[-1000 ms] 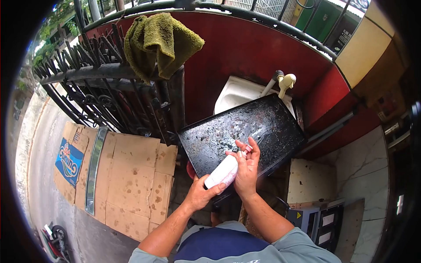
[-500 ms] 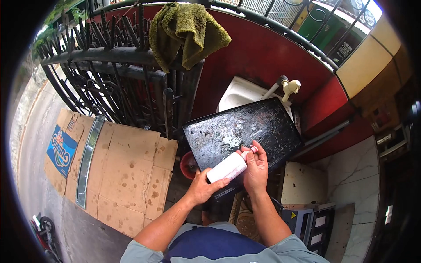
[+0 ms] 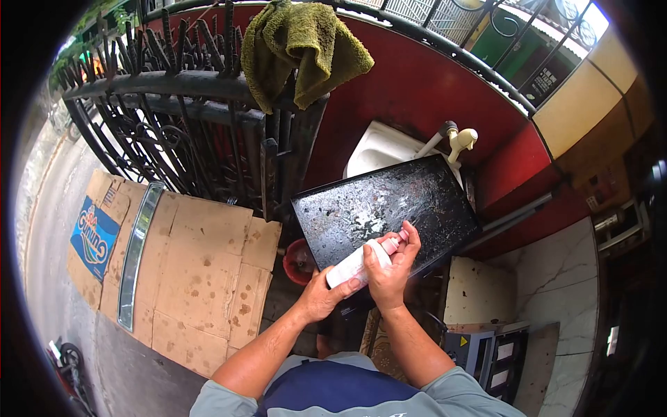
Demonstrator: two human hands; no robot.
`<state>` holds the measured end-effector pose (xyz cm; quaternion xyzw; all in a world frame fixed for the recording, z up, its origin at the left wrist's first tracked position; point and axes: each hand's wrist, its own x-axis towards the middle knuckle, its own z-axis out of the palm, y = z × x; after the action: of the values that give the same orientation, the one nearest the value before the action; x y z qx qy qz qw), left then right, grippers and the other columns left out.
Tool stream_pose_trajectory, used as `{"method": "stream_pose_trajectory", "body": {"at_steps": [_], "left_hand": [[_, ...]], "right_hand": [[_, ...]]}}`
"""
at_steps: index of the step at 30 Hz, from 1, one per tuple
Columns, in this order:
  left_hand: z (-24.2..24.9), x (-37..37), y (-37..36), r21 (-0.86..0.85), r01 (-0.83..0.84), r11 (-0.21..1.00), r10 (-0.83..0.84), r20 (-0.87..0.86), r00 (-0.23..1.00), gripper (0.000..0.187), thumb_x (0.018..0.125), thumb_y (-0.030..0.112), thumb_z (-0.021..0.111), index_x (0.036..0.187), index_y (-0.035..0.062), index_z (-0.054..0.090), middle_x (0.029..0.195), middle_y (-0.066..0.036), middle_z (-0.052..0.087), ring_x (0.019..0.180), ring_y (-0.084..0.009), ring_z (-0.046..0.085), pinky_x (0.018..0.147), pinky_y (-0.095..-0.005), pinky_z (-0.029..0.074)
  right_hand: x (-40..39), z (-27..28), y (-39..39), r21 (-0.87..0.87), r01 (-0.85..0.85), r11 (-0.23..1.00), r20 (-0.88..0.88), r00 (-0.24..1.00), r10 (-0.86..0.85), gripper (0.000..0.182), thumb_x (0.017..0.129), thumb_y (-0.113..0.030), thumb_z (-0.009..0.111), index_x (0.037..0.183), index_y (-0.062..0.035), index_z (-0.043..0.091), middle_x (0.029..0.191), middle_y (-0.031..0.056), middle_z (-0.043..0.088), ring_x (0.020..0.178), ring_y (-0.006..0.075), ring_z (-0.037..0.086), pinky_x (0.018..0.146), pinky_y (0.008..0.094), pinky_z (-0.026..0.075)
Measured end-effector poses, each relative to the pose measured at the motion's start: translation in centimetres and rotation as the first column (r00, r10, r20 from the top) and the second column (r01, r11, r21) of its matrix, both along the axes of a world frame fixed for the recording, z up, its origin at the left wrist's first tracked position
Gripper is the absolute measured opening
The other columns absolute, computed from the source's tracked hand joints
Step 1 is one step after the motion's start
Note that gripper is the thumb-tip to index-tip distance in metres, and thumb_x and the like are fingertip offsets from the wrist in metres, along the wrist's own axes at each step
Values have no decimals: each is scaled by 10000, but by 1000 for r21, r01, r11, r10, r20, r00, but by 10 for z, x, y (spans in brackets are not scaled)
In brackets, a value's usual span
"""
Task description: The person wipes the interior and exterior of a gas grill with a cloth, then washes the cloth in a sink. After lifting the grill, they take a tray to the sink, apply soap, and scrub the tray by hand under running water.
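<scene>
A white bottle (image 3: 349,270) with a pink cap lies tilted between both of my hands, over the near edge of a black tray. My left hand (image 3: 322,295) is wrapped round its lower end. Near the neck, my right hand (image 3: 390,272) grips the bottle, with the thumb across its upper side and the fingers beside the pink cap. The black tray (image 3: 431,201) is wet and speckled, with whitish patches in its middle, and rests partly over a white sink (image 3: 373,147).
A beige tap (image 3: 460,141) stands over the sink. A red bucket (image 3: 297,263) is beneath the tray's left corner. Flattened cardboard (image 3: 201,278) with a glass strip (image 3: 139,257) lies at left. A green cloth (image 3: 306,52) hangs on the black metal gate (image 3: 187,85).
My right hand has shifted from the pink cap onto the bottle's upper part, its thumb now across it. The left hand keeps its hold.
</scene>
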<state>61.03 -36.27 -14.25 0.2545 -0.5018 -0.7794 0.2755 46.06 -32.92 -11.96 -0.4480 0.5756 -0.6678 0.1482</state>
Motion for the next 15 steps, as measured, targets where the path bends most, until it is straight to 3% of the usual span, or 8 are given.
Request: {"method": "stream_pose_trajectory", "body": {"at_steps": [3, 7, 9, 10, 12, 15], "left_hand": [[0, -2, -2, -23, 32, 999, -33, -60, 998, 428, 915, 357, 730, 1146, 3, 670, 998, -10, 697, 919, -55, 594, 837, -261, 491], [3, -6, -2, -24, 29, 999, -31, -58, 998, 428, 915, 362, 729, 1151, 9, 677, 991, 0, 704, 916, -45, 592, 833, -258, 489], [4, -8, -1, 15, 5, 1000, -4, -39, 999, 472, 876, 393, 765, 1107, -5, 661, 999, -59, 694, 919, -100, 600, 842, -293, 495], [-2, -9, 3, 15, 6, 1000, -6, -36, 999, 472, 876, 393, 765, 1107, -5, 661, 999, -59, 694, 919, -100, 600, 842, -293, 495], [-17, -15, 13, -303, -160, 940, 257, 316, 914, 541, 815, 437, 811, 1038, -20, 627, 1008, -136, 652, 931, -182, 591, 867, -345, 493], [-19, -15, 15, -328, -137, 935, 244, 311, 919, 585, 767, 463, 841, 985, -21, 595, 1014, -183, 602, 941, -240, 573, 890, -383, 483]], "right_hand": [[0, -3, 2, -45, -8, 999, 57, 998, 10, 808, 851, -21, 725, 1474, -77, 213, 1104, 80, 471, 961, 138, 511, 917, 304, 448], [-3, -2, 5, -6, -5, 1000, -19, 1000, 5, 904, 834, -23, 746, 1509, -80, 148, 1125, 101, 476, 991, 154, 503, 920, 314, 449], [-2, -2, 7, 3, -28, 1000, -54, 998, 28, 959, 820, -24, 763, 1524, -79, 115, 1124, 112, 479, 1013, 160, 489, 922, 320, 444], [-1, -5, 8, 32, -12, 999, 68, 998, 10, 949, 836, -20, 746, 1532, -100, 106, 1127, 106, 499, 1002, 156, 513, 920, 314, 454], [0, -8, 10, 52, -33, 998, 374, 927, 12, 931, 857, -2, 714, 1543, -129, 96, 1119, 96, 534, 1002, 142, 536, 911, 301, 464], [2, -1, 8, 41, 21, 999, 294, 955, -32, 845, 867, 11, 698, 1508, -111, 162, 1099, 87, 518, 983, 137, 524, 897, 295, 463]]}}
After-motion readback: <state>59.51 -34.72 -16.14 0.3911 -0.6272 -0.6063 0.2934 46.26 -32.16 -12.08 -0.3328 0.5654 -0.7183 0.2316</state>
